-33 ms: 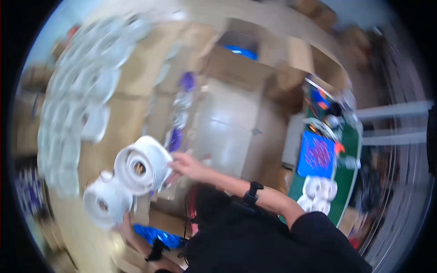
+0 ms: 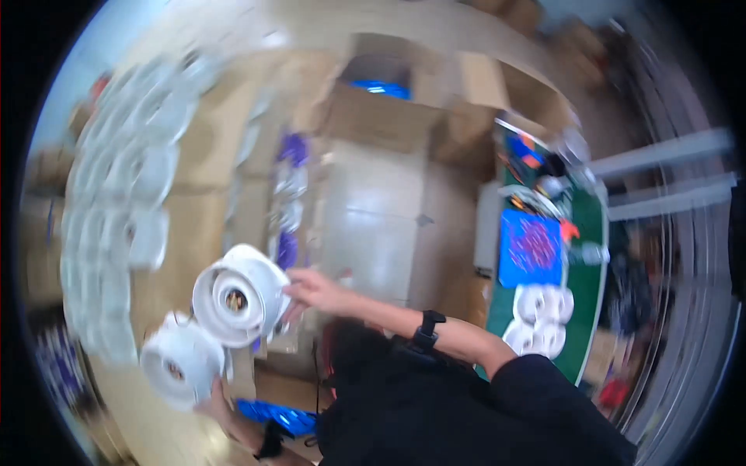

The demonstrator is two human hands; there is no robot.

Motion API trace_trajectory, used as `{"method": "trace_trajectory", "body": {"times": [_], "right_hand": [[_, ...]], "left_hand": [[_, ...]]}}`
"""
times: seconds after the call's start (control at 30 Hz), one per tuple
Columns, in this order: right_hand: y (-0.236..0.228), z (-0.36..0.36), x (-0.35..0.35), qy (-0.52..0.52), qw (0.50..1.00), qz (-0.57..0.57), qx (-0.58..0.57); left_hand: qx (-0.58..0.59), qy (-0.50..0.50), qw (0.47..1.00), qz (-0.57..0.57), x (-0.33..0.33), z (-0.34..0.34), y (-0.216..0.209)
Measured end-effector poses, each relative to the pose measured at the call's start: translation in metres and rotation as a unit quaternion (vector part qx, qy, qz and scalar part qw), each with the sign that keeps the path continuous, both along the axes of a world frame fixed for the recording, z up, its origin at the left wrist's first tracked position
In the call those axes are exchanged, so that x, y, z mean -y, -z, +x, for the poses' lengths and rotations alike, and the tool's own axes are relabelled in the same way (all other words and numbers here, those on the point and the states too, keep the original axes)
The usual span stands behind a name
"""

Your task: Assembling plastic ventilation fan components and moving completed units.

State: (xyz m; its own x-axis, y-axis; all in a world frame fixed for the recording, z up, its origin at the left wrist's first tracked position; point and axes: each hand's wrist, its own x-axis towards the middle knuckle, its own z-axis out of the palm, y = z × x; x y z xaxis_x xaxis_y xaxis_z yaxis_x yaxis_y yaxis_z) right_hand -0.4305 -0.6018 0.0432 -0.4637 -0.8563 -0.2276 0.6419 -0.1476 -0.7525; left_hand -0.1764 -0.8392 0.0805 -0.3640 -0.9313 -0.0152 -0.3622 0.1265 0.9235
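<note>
My right hand (image 2: 313,292) grips the rim of a white round plastic housing (image 2: 268,273) with nested rings and a small brassy or copper-coloured centre. Lower left, my left hand (image 2: 220,409) has its fingers closed on the edge of a second white round housing (image 2: 159,353) of the same kind. The two housings are side by side over the tan cardboard surface, their ringed faces up and their rims close together; whether they touch, I cannot tell. My left fingertips are partly hidden behind the lower housing.
Rows of similar white housings (image 2: 148,237) cover the left of the cardboard (image 2: 198,225). Purple and clear wrapped items (image 2: 289,210) line its right edge. Open cartons (image 2: 381,116) stand ahead. To the right, a green table (image 2: 590,256) carries a blue tray (image 2: 509,264) and white parts (image 2: 544,303).
The view has shifted slightly, so the surroundings sit a little further left. Both hands keep their hold, and the two housings look a little further apart.
</note>
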Motion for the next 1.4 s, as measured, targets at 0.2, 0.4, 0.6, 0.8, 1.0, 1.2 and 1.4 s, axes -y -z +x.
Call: {"method": "trace_trajectory", "body": {"times": [0.2, 0.4, 0.6, 0.8, 1.0, 1.2, 1.4], "right_hand": [[-0.019, 0.006, -0.205, 0.254, 0.964, -0.013, -0.073], [-0.050, 0.170, -0.407, 0.545, 0.827, 0.006, -0.137], [-0.053, 0.458, -0.504, 0.826, 0.548, 0.123, -0.051], [0.017, 0.677, -0.481, 0.966, 0.234, 0.103, 0.042], [0.131, 0.797, -0.423, 0.988, -0.026, 0.058, 0.140], [0.176, 0.855, -0.401, 0.975, -0.122, -0.016, 0.184], [0.184, 0.915, -0.432, 0.969, -0.009, 0.024, 0.246]], "left_hand": [[-0.030, 0.322, 0.940, 0.112, -0.086, -0.141, 0.018], [0.051, 0.601, 0.736, 0.309, -0.286, -0.187, 0.014], [0.227, 0.732, 0.484, 0.423, -0.497, -0.093, 0.005], [-0.087, 0.984, 0.155, 0.025, -0.661, 0.046, 0.029], [-0.084, 0.989, 0.005, 0.119, -0.782, 0.221, 0.083], [-0.049, 0.997, 0.036, 0.046, -0.824, 0.297, 0.146], [-0.088, 0.995, 0.005, 0.039, -0.843, 0.349, 0.168]]}}
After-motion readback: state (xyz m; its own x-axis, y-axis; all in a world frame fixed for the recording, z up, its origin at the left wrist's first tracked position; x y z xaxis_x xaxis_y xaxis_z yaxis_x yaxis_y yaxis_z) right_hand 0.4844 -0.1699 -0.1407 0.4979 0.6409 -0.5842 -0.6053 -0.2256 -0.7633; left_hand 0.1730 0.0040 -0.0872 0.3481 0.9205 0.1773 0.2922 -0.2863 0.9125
